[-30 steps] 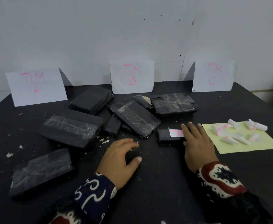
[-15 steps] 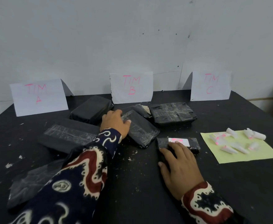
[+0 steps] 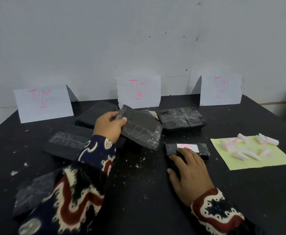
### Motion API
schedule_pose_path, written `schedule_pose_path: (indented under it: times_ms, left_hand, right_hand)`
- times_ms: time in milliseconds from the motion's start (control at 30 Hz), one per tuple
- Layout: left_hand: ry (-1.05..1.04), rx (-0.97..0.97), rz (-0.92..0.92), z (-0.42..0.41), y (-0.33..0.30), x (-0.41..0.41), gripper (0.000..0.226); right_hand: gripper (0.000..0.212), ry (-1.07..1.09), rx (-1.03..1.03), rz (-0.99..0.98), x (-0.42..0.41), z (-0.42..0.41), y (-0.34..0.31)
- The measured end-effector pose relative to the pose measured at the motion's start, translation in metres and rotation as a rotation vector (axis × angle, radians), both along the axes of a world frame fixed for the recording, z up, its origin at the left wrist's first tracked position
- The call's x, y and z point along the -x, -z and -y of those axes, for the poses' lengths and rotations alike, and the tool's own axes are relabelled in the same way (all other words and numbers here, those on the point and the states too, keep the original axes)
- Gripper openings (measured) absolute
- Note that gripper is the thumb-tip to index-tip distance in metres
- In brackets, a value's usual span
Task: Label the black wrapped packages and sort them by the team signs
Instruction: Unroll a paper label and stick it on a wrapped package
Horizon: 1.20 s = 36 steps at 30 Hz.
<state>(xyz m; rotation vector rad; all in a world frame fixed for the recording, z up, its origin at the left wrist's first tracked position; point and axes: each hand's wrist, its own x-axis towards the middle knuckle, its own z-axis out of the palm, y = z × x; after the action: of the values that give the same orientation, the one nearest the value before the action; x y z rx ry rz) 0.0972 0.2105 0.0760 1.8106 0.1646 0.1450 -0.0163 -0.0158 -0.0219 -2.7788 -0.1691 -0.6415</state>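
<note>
**Matt wrap, glossy tape, plain paper**

The package (image 3: 140, 128) gripped in the left hand (image 3: 109, 127) is wrapped in black film, crossed by shiny clear tape. The small package (image 3: 186, 148) under the right hand's (image 3: 189, 173) fingertips bears a white paper label. The table (image 3: 139, 192) is matt black, flecked with white crumbs. Right of that hand lies a matt yellow-green paper sheet (image 3: 266, 160).

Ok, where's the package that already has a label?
Head view, right of centre: the labelled package lies under the right hand, left of the yellow sheet.
</note>
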Motion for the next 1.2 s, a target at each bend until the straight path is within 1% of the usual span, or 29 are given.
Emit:
schedule_pose_path:
  times_ms: [100, 167, 233, 300, 367, 433, 467, 500, 600, 633, 667, 733, 833, 933, 1067, 1200]
  left_hand:
    - [-0.035, 0.151, 0.01, -0.011, 0.007, 0.039, 0.027]
    - [-0.032, 0.155, 0.002, -0.015, 0.021, 0.069, 0.023]
    - [-0.032, 0.158, -0.031, -0.015, 0.038, 0.095, 0.023]
    - [-0.048, 0.136, -0.072, -0.015, 0.056, 0.113, 0.026]
    - [-0.057, 0.079, -0.081, -0.014, 0.066, 0.123, 0.034]
    - [-0.06, -0.044, -0.056, -0.014, 0.07, 0.132, 0.048]
    - [-0.066, -0.139, -0.024, -0.014, 0.07, 0.134, 0.05]
    - [-0.07, -0.264, 0.02, -0.015, 0.07, 0.135, 0.049]
    - [-0.03, -0.719, 0.119, -0.022, 0.074, 0.137, 0.046]
    - [-0.023, -0.828, 0.142, -0.024, 0.077, 0.138, 0.044]
    - [-0.019, -0.901, 0.166, -0.026, 0.082, 0.138, 0.043]
    - [-0.023, -0.985, 0.215, -0.026, 0.088, 0.138, 0.046]
    - [-0.018, -1.025, 0.247, -0.027, 0.093, 0.138, 0.053]
    - [-0.036, -0.992, 0.261, -0.027, 0.091, 0.137, 0.055]
    - [-0.063, -0.976, 0.345, -0.016, 0.081, 0.134, 0.052]
    - [0.04, -0.897, 0.483, 0.015, 0.071, 0.129, 0.041]
  right_hand:
    - [0.041, -0.046, -0.061, 0.079, 0.003, -0.001, -0.007]
    - [0.041, -0.119, -0.18, 0.159, 0.009, -0.004, -0.015]
    - [0.044, -0.212, -0.254, 0.188, 0.017, -0.01, -0.022]
    - [0.05, -0.309, -0.217, 0.122, 0.026, -0.019, -0.022]
    - [0.053, -0.358, -0.147, 0.021, 0.03, -0.027, -0.017]
    - [0.051, -0.378, -0.08, -0.037, 0.031, -0.032, -0.01]
    - [0.048, -0.381, -0.051, -0.049, 0.03, -0.033, -0.008]
    - [0.045, -0.385, -0.032, -0.055, 0.029, -0.033, -0.007]
    - [0.041, -0.391, -0.009, -0.058, 0.03, -0.032, -0.003]
    - [0.041, -0.392, -0.002, -0.055, 0.031, -0.032, -0.003]
    - [0.04, -0.391, 0.004, -0.053, 0.032, -0.032, -0.003]
    - [0.04, -0.388, 0.011, -0.057, 0.033, -0.033, -0.003]
    - [0.041, -0.393, 0.001, -0.062, 0.033, -0.033, -0.002]
    - [0.039, -0.399, -0.088, -0.041, 0.034, -0.031, -0.004]
    - [0.028, -0.335, -0.275, 0.094, 0.037, -0.021, -0.011]
    - [0.019, -0.183, -0.394, 0.248, 0.045, 0.002, -0.018]
